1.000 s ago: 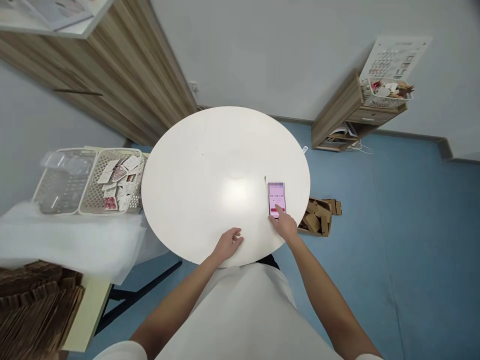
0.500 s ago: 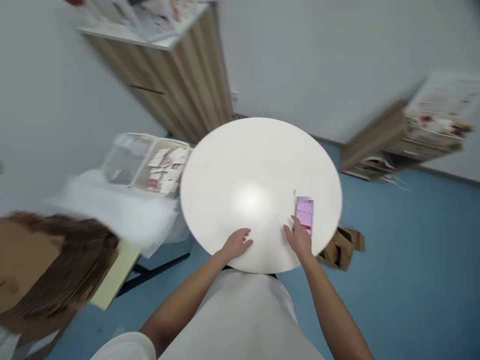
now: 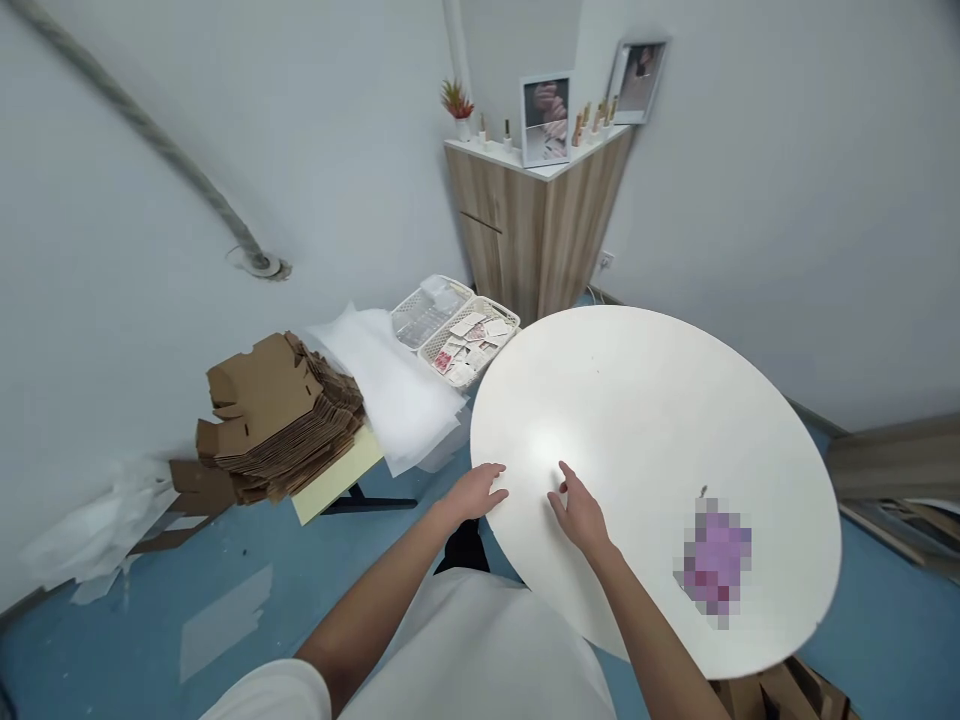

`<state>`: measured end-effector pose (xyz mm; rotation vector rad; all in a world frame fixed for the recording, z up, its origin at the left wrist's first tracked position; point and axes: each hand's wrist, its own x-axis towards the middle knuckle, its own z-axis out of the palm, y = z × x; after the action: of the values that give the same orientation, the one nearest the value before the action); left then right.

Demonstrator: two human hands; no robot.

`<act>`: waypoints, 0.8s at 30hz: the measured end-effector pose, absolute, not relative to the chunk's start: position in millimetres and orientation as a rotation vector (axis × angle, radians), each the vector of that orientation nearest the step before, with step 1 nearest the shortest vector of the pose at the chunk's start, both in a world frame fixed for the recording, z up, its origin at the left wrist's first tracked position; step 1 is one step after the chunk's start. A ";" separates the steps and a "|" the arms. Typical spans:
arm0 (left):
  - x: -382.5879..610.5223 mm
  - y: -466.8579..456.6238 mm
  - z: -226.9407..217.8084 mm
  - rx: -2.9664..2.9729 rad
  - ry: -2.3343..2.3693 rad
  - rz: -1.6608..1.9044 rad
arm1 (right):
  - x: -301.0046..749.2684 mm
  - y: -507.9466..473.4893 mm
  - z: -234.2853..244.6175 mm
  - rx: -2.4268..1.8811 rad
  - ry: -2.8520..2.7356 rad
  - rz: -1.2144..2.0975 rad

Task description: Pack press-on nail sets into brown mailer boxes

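My left hand (image 3: 475, 490) is at the left edge of the round white table (image 3: 645, 400), fingers apart and holding nothing. Over the tabletop, my right hand (image 3: 579, 512) has its thumb and forefinger spread, with nothing in it. Whether either hand touches the surface I cannot tell. A flat pinkish-purple item (image 3: 716, 560), blurred into blocks, lies on the table to the right of my right hand. Beyond my left hand lies a white sheet of packing foam (image 3: 397, 385), beside a stack of flat brown cardboard boxes (image 3: 277, 410).
Two white plastic baskets stand by the table; the right basket (image 3: 491, 305) holds small cards and packets. A wooden corner cabinet (image 3: 517, 230) carries picture frames, small bottles and a plant. Clear plastic wrap (image 3: 105, 520) sits by the left wall. More cardboard (image 3: 780, 695) is under the table's right side.
The view has swung left, bringing the cardboard stack and cabinet further into sight. My right hand has come away from the purple item. Both hands remain empty.
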<state>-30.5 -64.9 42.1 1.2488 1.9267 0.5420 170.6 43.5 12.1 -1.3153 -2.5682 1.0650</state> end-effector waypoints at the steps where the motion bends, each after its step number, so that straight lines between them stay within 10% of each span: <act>1: -41.2 -66.4 41.4 1.238 1.923 0.556 | 156.5 46.0 13.0 -1.277 -2.593 1.060; 24: -290.8 74.6 4.8 1.456 1.959 0.658 | -124.7 142.0 14.6 -1.234 -2.867 0.323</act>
<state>-290.8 74.6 4.8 1.4558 1.9590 0.6583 -124.7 142.0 14.6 -1.2339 -2.8673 0.3227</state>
